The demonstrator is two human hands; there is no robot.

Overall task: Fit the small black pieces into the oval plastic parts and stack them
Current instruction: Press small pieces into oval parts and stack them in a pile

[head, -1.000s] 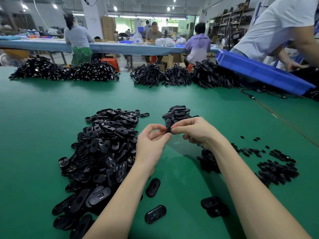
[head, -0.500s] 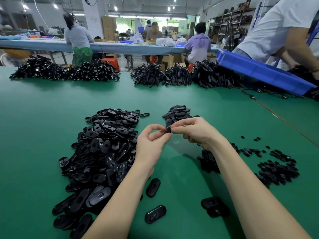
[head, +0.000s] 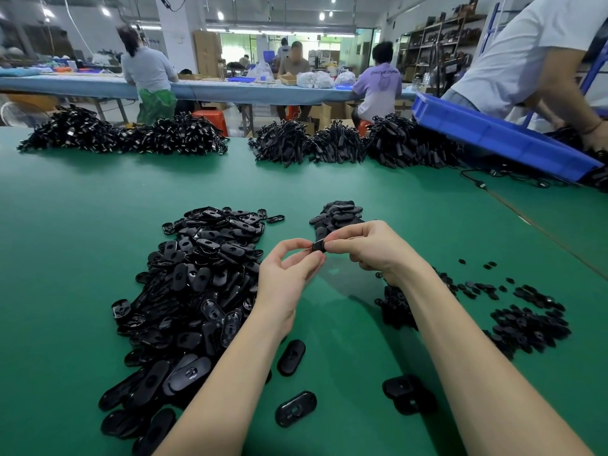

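Both hands meet above the green table [head: 82, 264]. My left hand [head: 285, 277] and my right hand [head: 368, 248] pinch one black oval part [head: 318, 247] between their fingertips; most of it is hidden by the fingers. A big heap of loose oval parts [head: 197, 291] lies to the left. A small stack of oval parts [head: 339, 213] stands just beyond my hands. Small black pieces [head: 526, 320] are scattered at the right, partly behind my right forearm.
Single oval parts [head: 291, 357] [head: 295, 408] [head: 406, 391] lie near my forearms. Bundles of black cable parts [head: 131, 136] [head: 329, 143] line the far edge. A person at the right holds a tilted blue bin [head: 500, 136]. A thin cable [head: 513, 205] crosses the right side.
Almost nothing differs: my fingers shifted slightly on the oval part. The person at the right moved an arm behind the blue bin.
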